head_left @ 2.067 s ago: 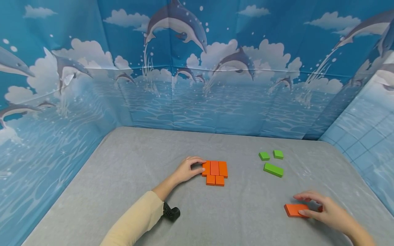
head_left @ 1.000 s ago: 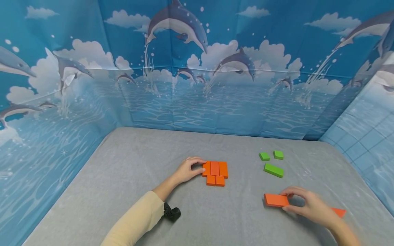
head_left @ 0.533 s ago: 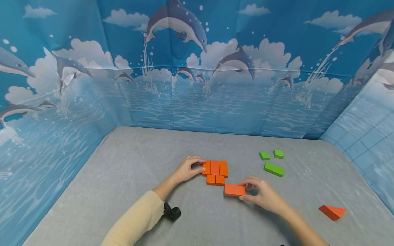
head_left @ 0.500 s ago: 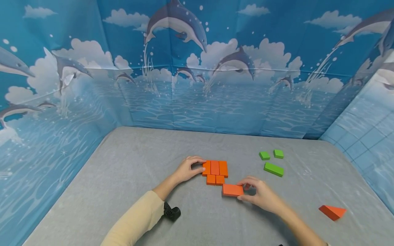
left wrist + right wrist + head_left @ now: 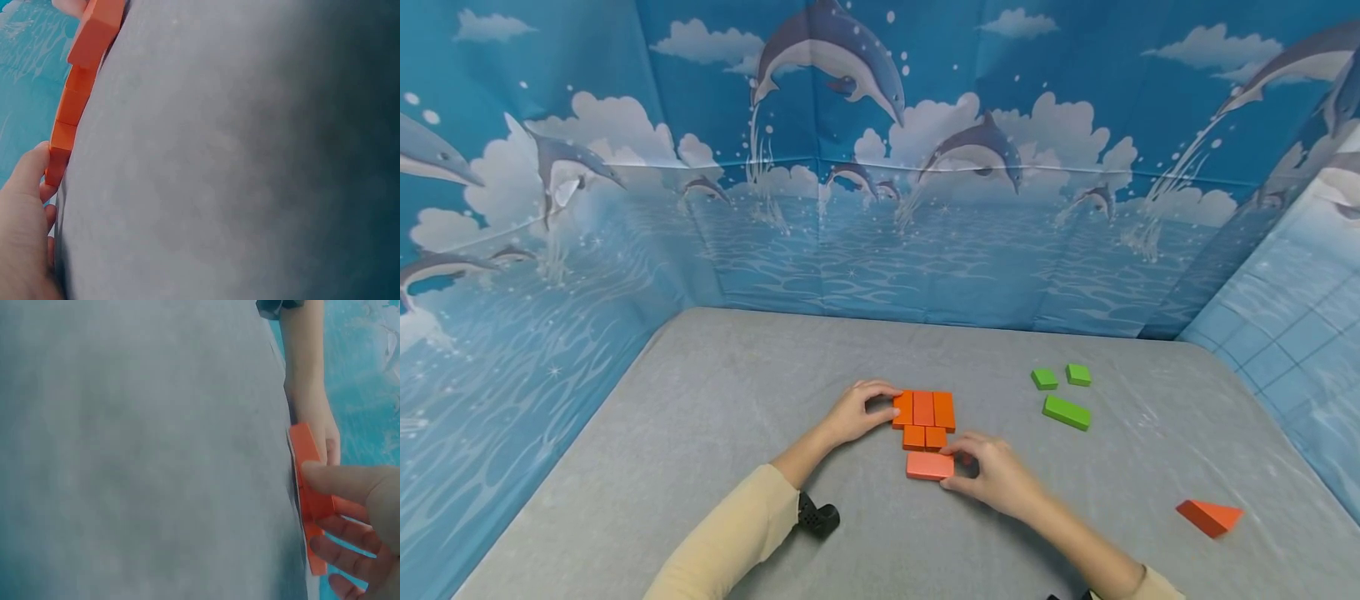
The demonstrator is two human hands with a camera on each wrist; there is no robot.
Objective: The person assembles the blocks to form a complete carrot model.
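Three upright orange blocks [image 5: 923,409] stand side by side in the head view, with two smaller orange blocks [image 5: 924,438] against their near side. My left hand [image 5: 859,412] holds the leftmost upright block [image 5: 902,409] between thumb and fingers. In the left wrist view, that thumb [image 5: 30,172] lies against an orange block. My right hand [image 5: 1000,477] pinches the right end of a flat, lighter orange block [image 5: 929,466], just on the near side of the two small ones. Whether this block touches the table or the small blocks I cannot tell.
Several green blocks lie back right: two small ones [image 5: 1044,380] [image 5: 1078,375] and a longer one [image 5: 1067,412]. An orange wedge-shaped block [image 5: 1212,517] lies far right. A black device [image 5: 817,518] sits at the left wrist. A dolphin-print curtain [image 5: 880,250] borders the grey table [image 5: 775,358].
My right hand has carried the flat orange block leftward from the right side to the near side of the assembled blocks, uncovering the wedge-shaped block. The left hand has stayed put.
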